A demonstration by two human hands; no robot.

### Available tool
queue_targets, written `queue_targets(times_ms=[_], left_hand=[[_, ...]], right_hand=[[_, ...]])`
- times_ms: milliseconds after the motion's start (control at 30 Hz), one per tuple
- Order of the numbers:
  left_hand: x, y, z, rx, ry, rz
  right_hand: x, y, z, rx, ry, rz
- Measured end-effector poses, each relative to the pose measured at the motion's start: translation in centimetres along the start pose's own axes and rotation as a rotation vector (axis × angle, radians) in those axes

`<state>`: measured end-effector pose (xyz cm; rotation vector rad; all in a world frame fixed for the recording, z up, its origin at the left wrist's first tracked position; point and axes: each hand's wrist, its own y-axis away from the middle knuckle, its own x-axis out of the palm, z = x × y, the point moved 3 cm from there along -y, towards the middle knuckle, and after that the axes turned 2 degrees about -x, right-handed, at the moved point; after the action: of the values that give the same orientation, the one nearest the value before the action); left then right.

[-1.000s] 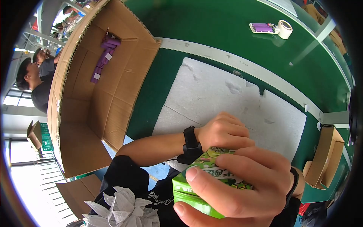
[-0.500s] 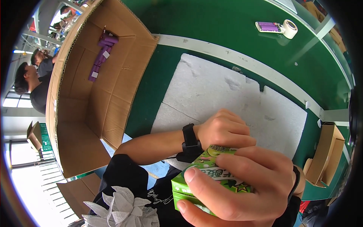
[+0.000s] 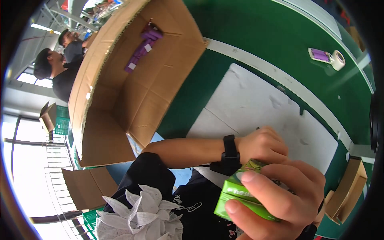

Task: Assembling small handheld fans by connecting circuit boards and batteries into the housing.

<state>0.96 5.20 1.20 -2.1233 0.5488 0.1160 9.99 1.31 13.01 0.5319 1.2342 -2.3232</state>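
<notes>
A small green printed carton [image 3: 244, 198] is gripped in my right hand [image 3: 288, 196], with the thumb and fingers along its sides. It is tilted, and the hand covers much of it. My left hand [image 3: 264, 144], with a black band [image 3: 230, 150] round the wrist, is curled closed just beyond the carton, over a white foam sheet [image 3: 248, 98]. What its fingers hold is hidden; a small dark tip shows by its upper edge.
At the left stands a big open cardboard box [image 3: 150, 86] with several purple wrapped packs [image 3: 144, 47]. A tape roll [image 3: 338, 60] and a purple-and-white piece [image 3: 319, 55] lie on the green table [image 3: 256, 28]. A narrow cardboard box [image 3: 348, 188] is at the right.
The view has shifted, so the surroundings sit farther right. The carton is tilted differently, showing more of its end and less of its printed face. Both hands stay close together.
</notes>
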Motion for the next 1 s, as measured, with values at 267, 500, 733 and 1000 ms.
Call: queue_targets(times_ms=[267,500,733,1000], left_hand=[[0.1,-0.3,-0.5,0.037,-0.035,0.068],[0.2,-0.3,-0.6,0.052,-0.015,0.042],[0.2,-0.1,-0.4,0.022,-0.01,0.024],[0.2,-0.3,-0.4,0.039,-0.009,0.029]], right_hand=[[-1.2,-1.2,-0.5,-0.559,0.051,0.03],[-1.1,-1.4,-0.2,-0.539,0.068,0.048],[-0.9,-1.6,0.1,-0.477,0.055,0.043],[-0.8,-1.4,0.0,-0.461,0.048,0.019]])
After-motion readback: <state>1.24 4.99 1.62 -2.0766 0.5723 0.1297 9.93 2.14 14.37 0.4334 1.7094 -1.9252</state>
